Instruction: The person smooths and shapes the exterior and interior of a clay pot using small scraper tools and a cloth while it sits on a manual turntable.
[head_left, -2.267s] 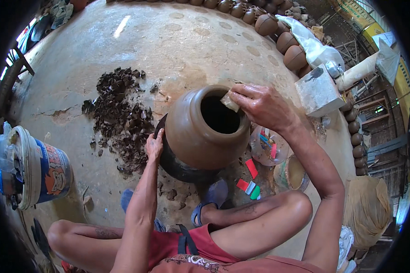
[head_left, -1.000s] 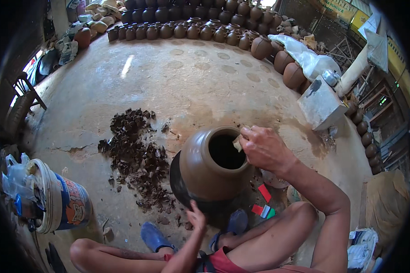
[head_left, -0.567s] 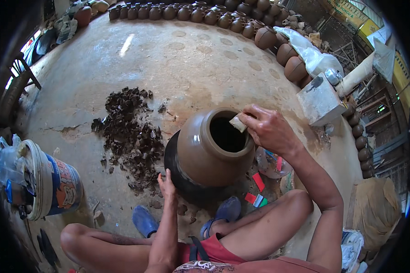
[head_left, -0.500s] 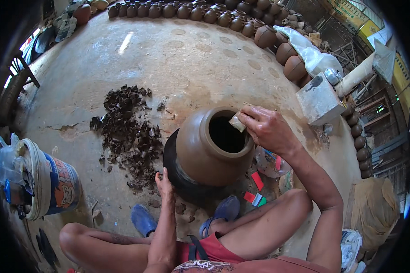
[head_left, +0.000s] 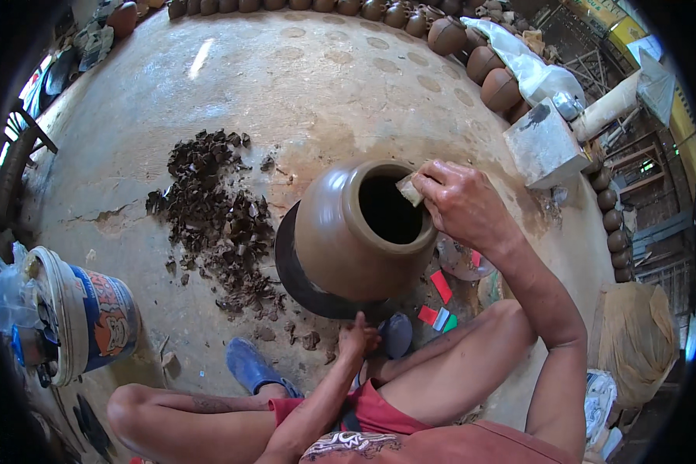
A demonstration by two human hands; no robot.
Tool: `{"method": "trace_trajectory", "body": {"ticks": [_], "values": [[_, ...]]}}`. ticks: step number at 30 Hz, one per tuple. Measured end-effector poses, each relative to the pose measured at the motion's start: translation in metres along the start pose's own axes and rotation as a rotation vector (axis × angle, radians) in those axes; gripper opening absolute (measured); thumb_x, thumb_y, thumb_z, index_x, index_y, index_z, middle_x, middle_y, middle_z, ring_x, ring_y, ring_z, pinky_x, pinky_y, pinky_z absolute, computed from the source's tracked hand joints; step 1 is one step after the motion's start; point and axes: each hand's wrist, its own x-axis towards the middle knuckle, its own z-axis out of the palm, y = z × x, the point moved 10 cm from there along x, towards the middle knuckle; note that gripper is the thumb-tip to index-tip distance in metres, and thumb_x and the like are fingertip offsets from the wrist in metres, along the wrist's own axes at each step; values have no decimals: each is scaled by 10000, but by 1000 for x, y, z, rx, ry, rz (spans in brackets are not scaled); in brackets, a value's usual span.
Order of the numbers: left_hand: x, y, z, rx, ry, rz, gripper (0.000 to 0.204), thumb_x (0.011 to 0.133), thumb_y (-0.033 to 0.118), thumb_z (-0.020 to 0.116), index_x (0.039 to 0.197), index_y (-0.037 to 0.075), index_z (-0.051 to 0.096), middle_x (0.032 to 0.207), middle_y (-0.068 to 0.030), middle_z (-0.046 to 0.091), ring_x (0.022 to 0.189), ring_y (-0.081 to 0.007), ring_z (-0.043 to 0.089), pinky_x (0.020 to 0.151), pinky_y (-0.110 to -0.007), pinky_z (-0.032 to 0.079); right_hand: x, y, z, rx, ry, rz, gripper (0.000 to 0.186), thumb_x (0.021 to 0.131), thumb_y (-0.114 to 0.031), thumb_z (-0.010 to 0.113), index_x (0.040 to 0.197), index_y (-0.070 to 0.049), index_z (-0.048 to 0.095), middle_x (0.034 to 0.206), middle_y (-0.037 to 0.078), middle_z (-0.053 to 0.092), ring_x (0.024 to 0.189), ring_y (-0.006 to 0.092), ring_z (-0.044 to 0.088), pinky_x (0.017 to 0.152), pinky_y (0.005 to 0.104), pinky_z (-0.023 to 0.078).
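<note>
A large brown clay pot (head_left: 329, 232) with a smooth, wet-looking wall stands on a dark round turntable (head_left: 288, 259) in front of me. Its wide mouth faces up and toward me, with a dark inside. My right hand (head_left: 460, 197) pinches a small pale pad (head_left: 409, 190), perhaps sponge or folded cloth, against the pot's rim on the right. Low at the turntable's near edge is my left hand (head_left: 358, 338), one finger pointing up and nothing seen in it; whether it touches the turntable I cannot tell.
Dark clay scraps (head_left: 216, 205) lie heaped left of the pot. A white bucket (head_left: 100, 313) stands at far left. Red, white and green scraps (head_left: 441, 288) lie right of the pot, near a pale block (head_left: 545, 147). Rows of pots (head_left: 500, 89) line the back and right.
My left hand has moved right, from the turntable's left side to its near edge. The right hand keeps the pale pad at the rim. The view has shifted slightly.
</note>
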Motion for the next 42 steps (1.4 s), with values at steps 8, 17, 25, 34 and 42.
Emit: {"method": "trace_trajectory", "body": {"ticks": [8, 17, 25, 34, 42], "values": [[-28, 170, -124, 133, 720, 608, 817, 986, 676, 502, 1422, -15, 480, 1371, -244, 587, 1182, -364, 610, 997, -474, 477, -8, 8, 3, -5, -50, 60, 80, 820, -54, 641, 892, -23, 651, 906, 137, 647, 869, 317, 698, 767, 429, 582], [-37, 81, -45, 0, 497, 344, 802, 946, 650, 619, 1318, -53, 521, 1196, -215, 681, 1111, -292, 659, 980, -389, 498, -14, 13, 5, 21, -128, 143, 220, 800, -32, 707, 1019, -41, 679, 1038, 85, 667, 960, 295, 680, 814, 417, 564], [-9, 103, -152, 8, 980, 797, 623, 1032, 614, 469, 1166, 33, 651, 1095, -149, 702, 843, -198, 686, 650, -359, 549, 11, 2, -9, 137, -36, 107, 223, 794, -24, 711, 1014, -35, 679, 1021, 86, 669, 947, 297, 683, 798, 420, 568], [15, 146, -147, -54, 564, 703, 764, 1022, 592, 517, 1389, -77, 493, 1270, -194, 660, 998, -280, 678, 927, -391, 518, -13, 15, -2, 130, 11, 89, 116, 790, -53, 686, 896, -13, 661, 910, 134, 648, 854, 315, 697, 765, 414, 569], [-14, 7, 2, -56, -23, -76, 625, 1042, 506, 540, 1325, -51, 515, 1113, -187, 701, 911, -291, 692, 753, -359, 564, -19, 18, -1, 115, -21, 111, 113, 791, -56, 692, 893, -19, 666, 897, 121, 640, 837, 294, 694, 755, 399, 567]]}}
